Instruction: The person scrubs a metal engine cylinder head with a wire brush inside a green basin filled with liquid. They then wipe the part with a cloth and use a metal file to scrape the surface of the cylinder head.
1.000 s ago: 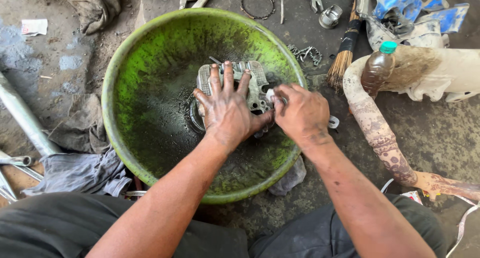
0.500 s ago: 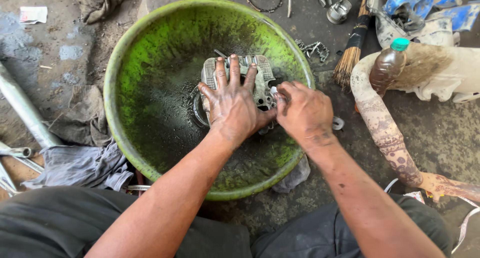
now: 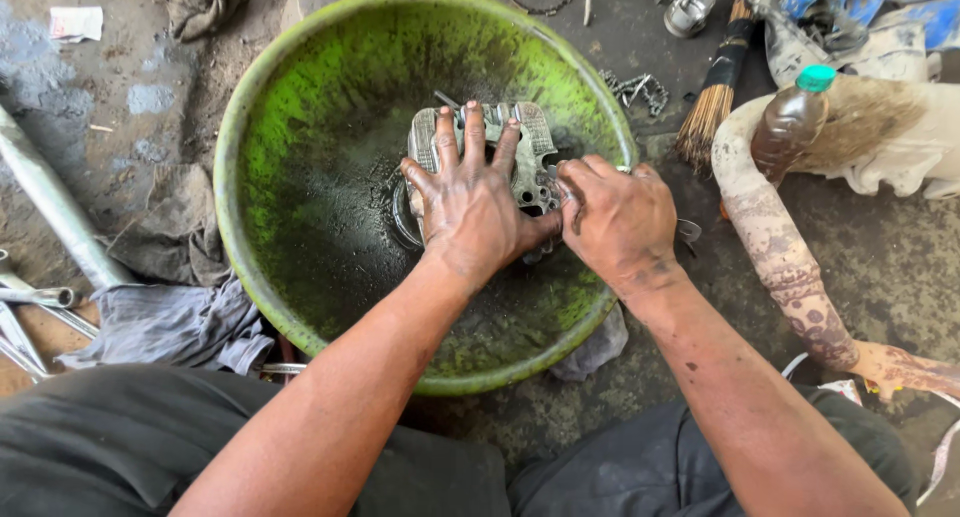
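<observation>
A wide green basin [image 3: 300, 107] is sitting on the grimy floor [image 3: 880, 267], its inside smeared with dark oily residue, and a grey finned metal engine part [image 3: 530, 147] is lying in the middle of it. The left hand [image 3: 470, 202] is lying flat on top of this part with its fingers spread wide, pressing it down, so that only the part's far edge and right side are showing beyond the fingertips. The right hand [image 3: 618, 217] is curling into a loose fist just beside the part's right edge, touching it near the left thumb; whether it is pinching something small cannot be told. Outside the basin, a brown bottle [image 3: 790, 122] with a green cap is leaning against a rusty curved pipe [image 3: 770, 247], holding dark liquid.
</observation>
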